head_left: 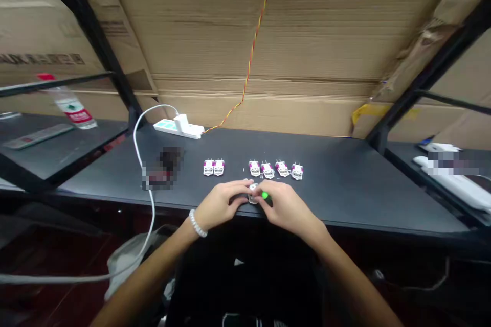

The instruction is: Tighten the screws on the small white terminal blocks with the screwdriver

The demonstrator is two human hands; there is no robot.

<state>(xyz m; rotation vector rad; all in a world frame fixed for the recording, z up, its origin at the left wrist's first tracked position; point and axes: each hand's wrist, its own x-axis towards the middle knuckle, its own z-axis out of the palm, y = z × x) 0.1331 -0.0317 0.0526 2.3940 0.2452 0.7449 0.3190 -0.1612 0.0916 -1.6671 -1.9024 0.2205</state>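
Near the front edge of the desk, my left hand (219, 205) pinches the left side of a small white device (253, 197) between thumb and fingers. My right hand (287, 205) meets it from the other side, closed around a thin tool with a bright green end (265, 195); the tool's tip is hidden by the fingers. Just beyond my hands, several similar white-and-purple devices (267, 170) with thin metal prongs lie in a loose row. To their left, a pair of the same devices (214, 167) sits side by side.
At the back stands a white power strip (164, 125) with a plugged-in charger (181, 122); its white cable (137, 148) loops down past the desk's front edge. A red-and-yellow twisted wire (253, 51) hangs against cardboard. Black posts (379, 135) flank the desk. A bottle (74, 110) stands left.
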